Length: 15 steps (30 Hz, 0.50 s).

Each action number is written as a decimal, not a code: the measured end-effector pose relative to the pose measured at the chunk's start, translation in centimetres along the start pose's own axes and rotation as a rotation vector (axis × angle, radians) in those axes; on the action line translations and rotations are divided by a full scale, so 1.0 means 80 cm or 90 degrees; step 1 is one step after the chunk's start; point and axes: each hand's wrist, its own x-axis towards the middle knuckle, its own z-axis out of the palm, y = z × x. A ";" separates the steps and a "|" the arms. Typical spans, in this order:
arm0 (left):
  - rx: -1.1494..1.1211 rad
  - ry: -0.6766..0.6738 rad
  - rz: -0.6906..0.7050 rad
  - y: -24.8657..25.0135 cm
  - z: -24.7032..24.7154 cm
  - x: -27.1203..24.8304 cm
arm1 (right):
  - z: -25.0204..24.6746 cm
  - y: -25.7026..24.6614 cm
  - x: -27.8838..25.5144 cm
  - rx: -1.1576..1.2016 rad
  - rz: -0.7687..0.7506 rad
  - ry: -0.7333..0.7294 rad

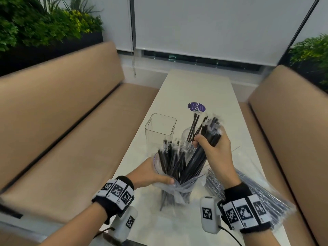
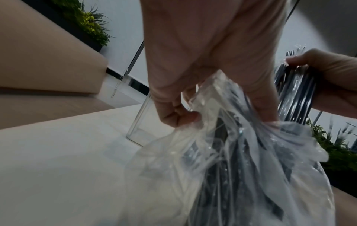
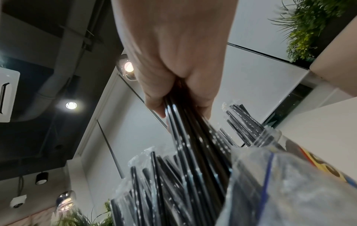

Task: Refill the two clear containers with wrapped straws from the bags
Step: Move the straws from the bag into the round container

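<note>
My left hand [image 1: 156,176] [image 2: 203,85] grips an upright clear plastic bag [image 1: 174,185] [image 2: 222,175] full of black wrapped straws [image 1: 171,160]. My right hand [image 1: 214,148] [image 3: 173,73] holds a thick bundle of straws [image 1: 207,137] [image 3: 195,137], its lower ends still in the bag. A square clear container [image 1: 159,132] [image 2: 139,122] stands empty behind the bag. A round clear container [image 1: 189,139] beside it holds a few straws.
A second bag of straws [image 1: 248,189] lies on the white table [image 1: 204,89] at the right. A purple round lid [image 1: 196,107] lies farther back. Tan benches [image 1: 62,112] flank the table on both sides.
</note>
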 end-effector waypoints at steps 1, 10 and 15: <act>-0.002 0.008 -0.006 -0.003 -0.002 0.002 | -0.001 0.001 -0.001 0.001 0.008 -0.008; 0.046 0.053 -0.039 -0.019 -0.002 0.018 | -0.031 -0.039 0.036 0.015 -0.027 0.031; 0.037 0.070 -0.029 -0.015 -0.001 0.018 | -0.049 -0.069 0.049 0.041 -0.028 0.023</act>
